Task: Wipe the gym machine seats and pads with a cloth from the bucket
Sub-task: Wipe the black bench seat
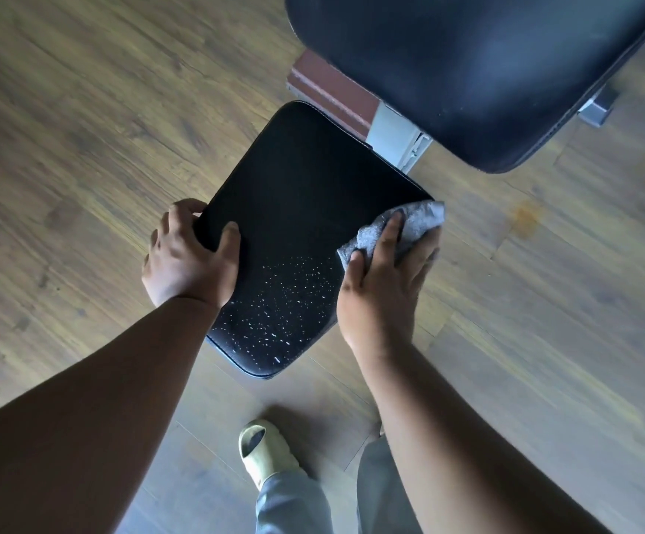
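A black padded seat (293,210) of a gym machine sits below me, its near part speckled with small white droplets. My left hand (189,256) grips the seat's left edge, thumb on top and fingers curled under. My right hand (384,279) presses a grey cloth (415,221) against the seat's right edge, with fingers over the cloth and wrapped round the rim. A larger black back pad (467,71) rises at the upper right. No bucket is in view.
Wood-pattern floor (82,129) surrounds the machine. A maroon and grey metal frame (351,106) joins the seat to the back pad. My foot in a pale green slipper (263,449) and grey trouser legs stand just below the seat.
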`<state>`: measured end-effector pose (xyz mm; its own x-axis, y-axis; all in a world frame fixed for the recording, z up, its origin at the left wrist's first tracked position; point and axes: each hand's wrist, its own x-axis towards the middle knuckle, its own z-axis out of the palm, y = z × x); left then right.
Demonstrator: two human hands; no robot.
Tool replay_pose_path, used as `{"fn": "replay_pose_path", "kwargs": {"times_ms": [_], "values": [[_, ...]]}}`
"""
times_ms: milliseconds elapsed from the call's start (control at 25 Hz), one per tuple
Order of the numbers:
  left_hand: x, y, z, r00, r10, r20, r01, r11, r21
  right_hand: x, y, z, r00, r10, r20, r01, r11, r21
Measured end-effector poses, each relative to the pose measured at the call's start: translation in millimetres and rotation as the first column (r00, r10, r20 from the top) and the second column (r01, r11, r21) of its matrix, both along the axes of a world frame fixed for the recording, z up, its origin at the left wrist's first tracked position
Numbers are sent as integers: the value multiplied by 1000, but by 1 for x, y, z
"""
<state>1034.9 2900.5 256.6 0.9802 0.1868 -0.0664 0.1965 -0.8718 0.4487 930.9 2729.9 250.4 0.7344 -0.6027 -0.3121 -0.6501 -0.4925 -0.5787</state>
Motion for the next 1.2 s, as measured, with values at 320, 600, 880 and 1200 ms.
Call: {"fn": "replay_pose_path", "kwargs": {"times_ms": [320, 600, 880, 1200], "values": [[1, 3, -2, 1000, -18, 0, 18, 1000, -1, 146, -18, 20, 644, 729, -234, -760, 571, -312], [0, 3, 5, 998, -39, -46, 37, 999, -34, 15, -56, 11, 585, 799, -140, -743, 459, -486], [2, 10, 2, 999, -13, -39, 9, 994, -113, 117, -1, 3, 525, 837, -154, -782, 403, -475], [-2, 14, 3, 1000, -14, -12, 12, 985, -172, 31, -32, 1, 485, 856, -177, -796, 349, -494]]}}
